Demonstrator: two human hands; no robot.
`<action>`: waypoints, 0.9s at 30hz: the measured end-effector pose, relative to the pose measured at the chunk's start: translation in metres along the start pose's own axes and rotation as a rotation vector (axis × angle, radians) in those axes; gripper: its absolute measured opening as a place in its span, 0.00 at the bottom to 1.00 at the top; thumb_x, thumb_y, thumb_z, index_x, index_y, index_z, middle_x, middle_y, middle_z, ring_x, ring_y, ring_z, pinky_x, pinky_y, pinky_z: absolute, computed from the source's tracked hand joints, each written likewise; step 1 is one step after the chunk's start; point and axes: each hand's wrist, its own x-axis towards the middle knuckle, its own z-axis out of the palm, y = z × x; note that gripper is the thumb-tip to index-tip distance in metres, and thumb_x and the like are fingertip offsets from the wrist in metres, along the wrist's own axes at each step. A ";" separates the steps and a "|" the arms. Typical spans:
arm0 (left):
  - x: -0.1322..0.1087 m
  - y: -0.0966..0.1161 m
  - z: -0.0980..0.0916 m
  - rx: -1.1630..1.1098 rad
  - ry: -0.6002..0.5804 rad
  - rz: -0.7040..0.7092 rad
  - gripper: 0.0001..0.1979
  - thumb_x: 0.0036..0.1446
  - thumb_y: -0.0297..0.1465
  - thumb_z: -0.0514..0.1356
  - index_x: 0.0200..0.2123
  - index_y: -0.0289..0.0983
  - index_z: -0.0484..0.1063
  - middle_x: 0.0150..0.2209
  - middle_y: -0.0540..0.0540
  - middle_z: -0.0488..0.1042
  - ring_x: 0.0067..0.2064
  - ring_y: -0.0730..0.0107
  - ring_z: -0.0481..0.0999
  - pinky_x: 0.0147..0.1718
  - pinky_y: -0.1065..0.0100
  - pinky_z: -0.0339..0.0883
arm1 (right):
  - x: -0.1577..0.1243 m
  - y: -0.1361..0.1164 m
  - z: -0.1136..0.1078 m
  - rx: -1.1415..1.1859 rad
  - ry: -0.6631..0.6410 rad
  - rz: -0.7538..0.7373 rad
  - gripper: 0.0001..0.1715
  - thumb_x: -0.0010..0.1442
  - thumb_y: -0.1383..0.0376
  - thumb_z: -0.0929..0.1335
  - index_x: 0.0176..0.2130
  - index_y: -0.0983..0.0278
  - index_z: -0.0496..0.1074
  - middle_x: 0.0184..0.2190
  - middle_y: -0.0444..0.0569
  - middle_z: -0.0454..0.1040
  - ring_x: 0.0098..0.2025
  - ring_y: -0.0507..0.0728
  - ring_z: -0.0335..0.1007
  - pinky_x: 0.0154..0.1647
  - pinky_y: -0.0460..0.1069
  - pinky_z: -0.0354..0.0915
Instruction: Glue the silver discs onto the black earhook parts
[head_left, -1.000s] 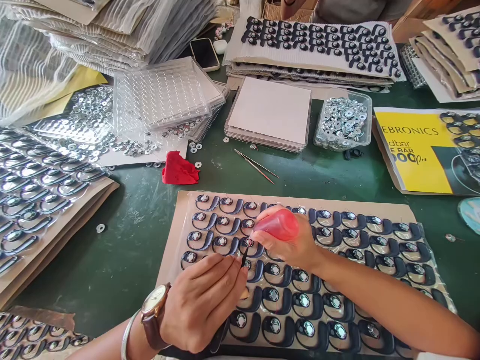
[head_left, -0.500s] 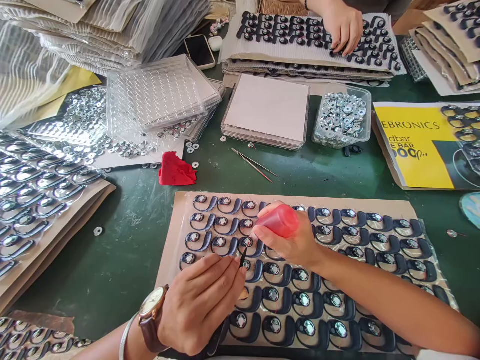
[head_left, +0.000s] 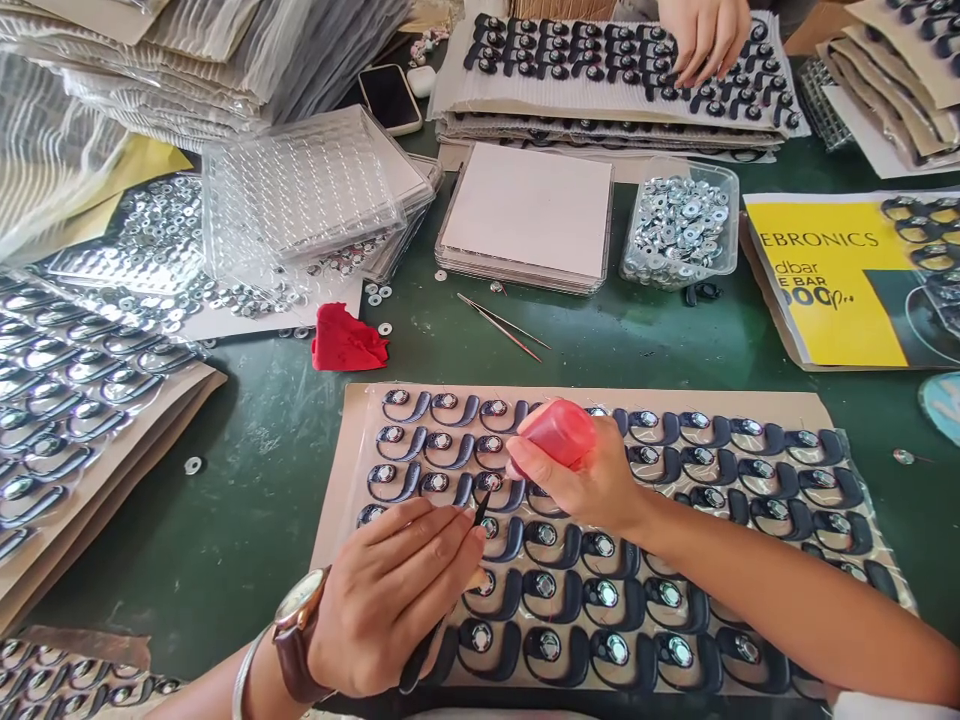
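Clock positions are read from the centre of the view, twelve being farthest off. Nearest, at seven o'clock, is one left hand (head_left: 394, 590), closed around one black pointed tool (head_left: 482, 508). That wrist carries one watch (head_left: 298, 600) and one bracelet (head_left: 244, 678). From seven round to four o'clock, one brown board (head_left: 343, 480) bears dark hook-shaped parts (head_left: 645, 662) with silver discs, in six rows; hands and forearms block a full count. Between four and five, one right hand (head_left: 596, 480) grips one red bottle (head_left: 559, 432). Bottle nozzle and tool tip both stand at one part, third row from the far edge; contact cannot be told.

Farther out on the green table (head_left: 615, 345): one red scrap (head_left: 349, 340) at nine; one pair of tweezers (head_left: 501, 328) just beyond centre; one yellow printed sheet (head_left: 832, 225) near three; one clear tub (head_left: 731, 238) of washers, uncounted, at two; one phone (head_left: 390, 98) at eleven. Farthest, between one and two, another person's hand (head_left: 705, 40) is over a second board of parts (head_left: 517, 90).
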 end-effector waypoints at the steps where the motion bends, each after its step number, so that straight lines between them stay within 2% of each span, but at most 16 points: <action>1: 0.000 -0.001 0.000 -0.013 0.001 -0.003 0.14 0.59 0.22 0.54 0.45 0.26 0.75 0.43 0.39 0.80 0.47 0.60 0.79 0.48 0.59 0.71 | 0.000 0.000 0.000 0.013 -0.001 0.018 0.14 0.62 0.55 0.68 0.33 0.63 0.73 0.21 0.45 0.74 0.25 0.53 0.72 0.29 0.47 0.69; 7: 0.012 -0.008 -0.004 -0.139 0.035 -0.048 0.15 0.54 0.20 0.53 0.43 0.26 0.75 0.39 0.40 0.80 0.41 0.63 0.80 0.42 0.62 0.73 | 0.000 0.000 0.001 0.029 -0.015 0.048 0.15 0.60 0.54 0.69 0.32 0.63 0.73 0.21 0.46 0.75 0.24 0.54 0.71 0.28 0.48 0.69; 11: 0.017 -0.013 -0.006 -0.276 0.076 -0.171 0.13 0.56 0.19 0.55 0.43 0.30 0.74 0.36 0.42 0.80 0.38 0.67 0.80 0.39 0.65 0.73 | -0.001 0.000 0.002 0.035 -0.033 0.015 0.14 0.59 0.54 0.70 0.32 0.62 0.72 0.21 0.45 0.75 0.23 0.53 0.71 0.26 0.47 0.69; 15: 0.016 -0.017 -0.005 -0.375 0.105 -0.311 0.12 0.57 0.19 0.56 0.42 0.34 0.74 0.35 0.45 0.80 0.36 0.70 0.79 0.37 0.67 0.72 | -0.003 0.001 0.004 0.061 -0.047 -0.059 0.12 0.58 0.56 0.72 0.32 0.62 0.73 0.27 0.45 0.77 0.27 0.52 0.75 0.28 0.45 0.69; 19: 0.015 -0.019 -0.003 -0.382 0.106 -0.344 0.10 0.58 0.20 0.57 0.41 0.34 0.74 0.35 0.45 0.80 0.35 0.71 0.78 0.37 0.67 0.72 | -0.002 -0.002 0.002 0.069 -0.048 -0.067 0.12 0.55 0.57 0.74 0.33 0.62 0.74 0.28 0.44 0.77 0.26 0.51 0.73 0.26 0.44 0.68; 22: 0.012 -0.015 -0.005 -0.329 0.126 -0.291 0.11 0.58 0.20 0.57 0.42 0.34 0.74 0.35 0.45 0.80 0.37 0.70 0.79 0.37 0.66 0.73 | 0.002 -0.011 -0.006 0.173 -0.111 0.034 0.12 0.56 0.56 0.74 0.32 0.61 0.73 0.24 0.42 0.75 0.21 0.50 0.70 0.22 0.45 0.66; 24: 0.008 -0.007 -0.008 -0.239 0.108 -0.183 0.11 0.59 0.21 0.56 0.44 0.31 0.74 0.37 0.43 0.80 0.39 0.67 0.80 0.39 0.64 0.74 | 0.002 -0.018 -0.012 0.215 -0.152 0.090 0.12 0.55 0.56 0.74 0.33 0.61 0.73 0.23 0.42 0.74 0.21 0.51 0.69 0.22 0.45 0.66; 27: -0.003 0.008 -0.013 -0.049 0.018 -0.007 0.12 0.62 0.24 0.54 0.44 0.27 0.75 0.39 0.40 0.81 0.43 0.63 0.80 0.43 0.61 0.74 | -0.005 -0.024 -0.012 0.172 -0.124 0.112 0.13 0.54 0.56 0.75 0.34 0.61 0.73 0.22 0.42 0.74 0.22 0.51 0.69 0.22 0.45 0.65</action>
